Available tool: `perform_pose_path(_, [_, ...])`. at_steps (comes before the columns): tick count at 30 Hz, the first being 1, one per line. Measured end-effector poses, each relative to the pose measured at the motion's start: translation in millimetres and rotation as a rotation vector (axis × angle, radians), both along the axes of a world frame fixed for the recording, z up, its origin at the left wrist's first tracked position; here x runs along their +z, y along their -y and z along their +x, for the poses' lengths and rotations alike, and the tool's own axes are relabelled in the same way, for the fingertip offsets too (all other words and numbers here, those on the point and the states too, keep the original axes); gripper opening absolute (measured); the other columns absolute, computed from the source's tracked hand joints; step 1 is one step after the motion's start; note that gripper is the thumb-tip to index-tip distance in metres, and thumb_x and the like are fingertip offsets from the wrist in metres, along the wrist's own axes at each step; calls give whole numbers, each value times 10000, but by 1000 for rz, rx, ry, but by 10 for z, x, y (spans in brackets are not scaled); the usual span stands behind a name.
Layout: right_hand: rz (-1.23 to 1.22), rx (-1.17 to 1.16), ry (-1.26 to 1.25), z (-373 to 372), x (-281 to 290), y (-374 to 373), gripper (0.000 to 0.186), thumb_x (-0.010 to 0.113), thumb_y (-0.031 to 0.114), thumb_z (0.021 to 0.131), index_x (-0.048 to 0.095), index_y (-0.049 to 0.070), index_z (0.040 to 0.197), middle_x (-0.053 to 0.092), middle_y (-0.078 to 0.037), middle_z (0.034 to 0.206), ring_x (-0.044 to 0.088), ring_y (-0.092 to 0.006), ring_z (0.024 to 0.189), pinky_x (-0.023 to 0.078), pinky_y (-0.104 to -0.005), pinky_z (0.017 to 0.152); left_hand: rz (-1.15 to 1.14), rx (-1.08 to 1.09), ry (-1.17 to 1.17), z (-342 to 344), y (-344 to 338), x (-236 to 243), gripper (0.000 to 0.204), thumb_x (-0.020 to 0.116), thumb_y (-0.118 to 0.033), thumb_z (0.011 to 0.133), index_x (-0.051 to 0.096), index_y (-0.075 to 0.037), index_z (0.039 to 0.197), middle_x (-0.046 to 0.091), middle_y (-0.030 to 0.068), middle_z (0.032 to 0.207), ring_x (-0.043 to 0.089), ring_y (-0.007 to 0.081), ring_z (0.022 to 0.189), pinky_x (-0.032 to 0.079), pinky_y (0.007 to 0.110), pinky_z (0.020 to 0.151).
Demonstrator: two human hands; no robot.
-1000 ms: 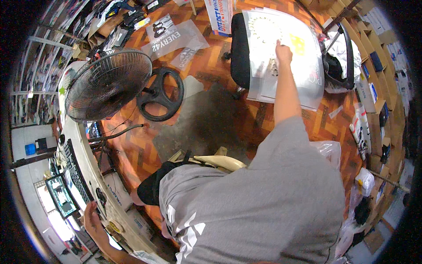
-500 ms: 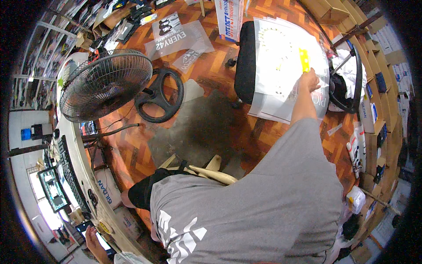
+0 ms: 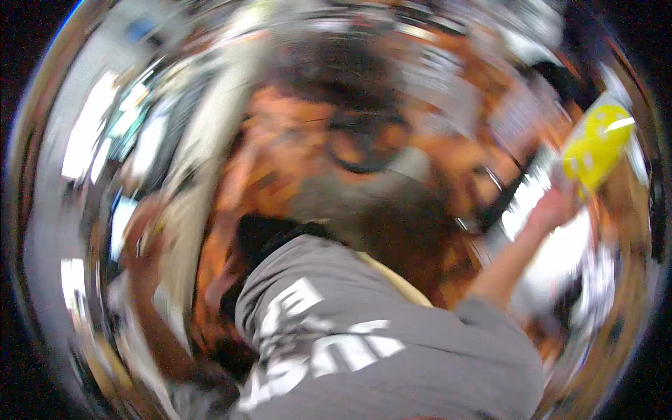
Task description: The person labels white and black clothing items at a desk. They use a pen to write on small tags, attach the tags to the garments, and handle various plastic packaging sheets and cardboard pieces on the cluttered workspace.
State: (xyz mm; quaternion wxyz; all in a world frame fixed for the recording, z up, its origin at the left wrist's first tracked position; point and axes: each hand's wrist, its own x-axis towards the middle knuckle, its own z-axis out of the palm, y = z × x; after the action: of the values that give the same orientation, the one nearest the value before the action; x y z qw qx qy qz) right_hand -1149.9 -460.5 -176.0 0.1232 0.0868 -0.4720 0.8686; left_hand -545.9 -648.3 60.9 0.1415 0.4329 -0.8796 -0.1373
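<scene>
At the right, my right hand (image 3: 556, 203) is closed on the lower edge of a yellow sheet with pale spots (image 3: 598, 147), which stands up from the fingers. Below and behind that hand lie white sheets (image 3: 556, 259), partly hidden by my forearm and badly smeared. My left hand (image 3: 145, 227) is over the desk edge at the left, beside a device with a bright screen (image 3: 122, 220). Motion blur hides how its fingers are set and whether they touch the device.
A pale desk (image 3: 220, 105) runs along the left with a dark keyboard (image 3: 183, 115) and a lit monitor (image 3: 126, 119). Ahead, a dark fan (image 3: 332, 63) is smeared above its black ring-shaped base (image 3: 367, 143). Clear printed sheets (image 3: 437, 84) lie on the wooden floor.
The view has swung left and is now blurred. My right hand has lifted the yellow sheet off the white sheets. My left hand now appears higher in the picture, still near the bright-screened device.
</scene>
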Motion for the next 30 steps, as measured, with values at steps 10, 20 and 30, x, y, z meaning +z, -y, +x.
perform_pose_path(10, [59,1546,-837,3779,1067,1852,467,637,189,869,429,4,1244,467,-128,1242,464,-232,1134,390,-362,976,-456,191,-550,246,-636,-23,324,697,-235,780,575,3,964,605,151,614,633,328,591,494,394,556])
perform_pose_path(20, [-18,1930,-1120,5254,948,3363,572,484,335,958,300,-28,1361,393,-200,1386,441,-381,1230,428,-452,985,-1378,1973,-343,1476,-4439,1021,543,813,-160,688,562,10,1138,641,91,1047,624,204,937,511,333,773])
perform_pose_path(30, [-40,1973,-1016,5893,1178,3683,533,462,330,972,348,-40,1340,451,-175,1343,530,-318,1154,454,-418,956,-286,3024,-241,996,-7582,23,448,701,-176,793,546,-51,1195,611,95,1134,600,222,994,486,360,865])
